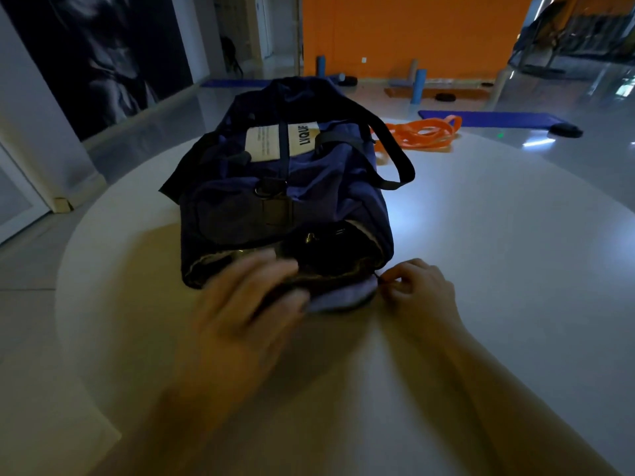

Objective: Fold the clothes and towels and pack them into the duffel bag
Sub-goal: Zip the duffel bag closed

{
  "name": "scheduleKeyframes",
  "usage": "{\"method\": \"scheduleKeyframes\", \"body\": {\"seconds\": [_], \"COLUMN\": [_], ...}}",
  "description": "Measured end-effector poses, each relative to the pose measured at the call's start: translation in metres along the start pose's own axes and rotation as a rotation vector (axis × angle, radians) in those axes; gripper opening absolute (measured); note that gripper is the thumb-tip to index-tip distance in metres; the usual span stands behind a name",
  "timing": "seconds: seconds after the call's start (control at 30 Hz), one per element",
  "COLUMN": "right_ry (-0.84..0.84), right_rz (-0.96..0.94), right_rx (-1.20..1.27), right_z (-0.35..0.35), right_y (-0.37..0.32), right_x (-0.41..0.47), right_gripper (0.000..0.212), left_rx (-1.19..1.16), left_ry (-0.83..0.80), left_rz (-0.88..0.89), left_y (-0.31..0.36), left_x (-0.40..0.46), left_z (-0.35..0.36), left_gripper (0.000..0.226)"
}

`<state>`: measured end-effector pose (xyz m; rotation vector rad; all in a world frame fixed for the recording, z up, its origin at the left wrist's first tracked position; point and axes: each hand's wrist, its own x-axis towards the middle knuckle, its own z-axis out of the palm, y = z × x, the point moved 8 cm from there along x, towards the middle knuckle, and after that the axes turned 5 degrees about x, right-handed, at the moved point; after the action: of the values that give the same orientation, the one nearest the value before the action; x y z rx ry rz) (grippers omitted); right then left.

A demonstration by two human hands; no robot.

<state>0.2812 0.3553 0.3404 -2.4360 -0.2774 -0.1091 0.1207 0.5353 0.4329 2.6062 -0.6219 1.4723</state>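
Note:
A dark navy duffel bag (292,187) with a white label lies on the round white table (481,269), its near end pocket gaping towards me. My left hand (247,304) is blurred; its fingers hold the near edge of that opening. My right hand (417,286) pinches the zipper pull at the opening's right corner. A flap of lighter blue fabric (343,297) shows at the lower lip between my hands. What lies inside the bag is hidden in the dark.
Orange resistance bands (422,134) lie on the table behind the bag's right side. Beyond the table are a blue mat (491,118), upright blue foam rollers (418,85) and an orange wall (412,32). A black strap loops off the bag's right side.

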Motion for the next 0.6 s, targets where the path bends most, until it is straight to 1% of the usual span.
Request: {"method": "scheduleKeyframes", "body": {"seconds": [0.07, 0.1, 0.17, 0.2, 0.27, 0.3, 0.37, 0.4, 0.5, 0.6], "right_ry": [-0.013, -0.021, -0.019, -0.006, 0.026, 0.032, 0.025, 0.018, 0.033, 0.05], "right_rz": [0.014, 0.014, 0.013, 0.021, 0.054, 0.071, 0.084, 0.082, 0.071, 0.074], "right_rx": [0.007, 0.019, 0.08, 0.13, 0.26, 0.314, 0.365, 0.367, 0.354, 0.347], "right_z": [0.001, 0.0, -0.001, -0.003, -0.006, -0.006, -0.006, -0.005, -0.007, -0.009], "right_y": [0.002, 0.002, 0.002, 0.003, 0.006, 0.007, 0.007, 0.006, 0.003, 0.003], "right_x": [0.001, 0.001, 0.001, 0.0, -0.001, -0.001, 0.0, 0.0, -0.001, -0.004], "right_gripper": [0.015, 0.016, 0.017, 0.017, 0.018, 0.019, 0.02, 0.019, 0.017, 0.015], "left_rx": [0.143, 0.175, 0.161, 0.124, 0.042, 0.009, -0.036, -0.048, -0.036, -0.027], "left_ry": [0.036, 0.063, 0.1, 0.082, -0.026, -0.121, -0.287, -0.338, -0.399, -0.404], "left_rz": [0.087, 0.088, 0.064, 0.064, 0.085, 0.101, 0.116, 0.108, 0.021, -0.07], "left_y": [-0.013, -0.024, -0.042, -0.048, -0.06, -0.066, -0.069, -0.069, -0.072, -0.083], "left_x": [0.017, 0.032, 0.06, 0.068, 0.072, 0.073, 0.071, 0.07, 0.071, 0.077], "left_z": [0.008, 0.013, 0.022, 0.03, 0.048, 0.056, 0.066, 0.067, 0.063, 0.059], "left_gripper": [0.017, 0.014, 0.017, 0.019, 0.023, 0.025, 0.031, 0.034, 0.042, 0.042]}}
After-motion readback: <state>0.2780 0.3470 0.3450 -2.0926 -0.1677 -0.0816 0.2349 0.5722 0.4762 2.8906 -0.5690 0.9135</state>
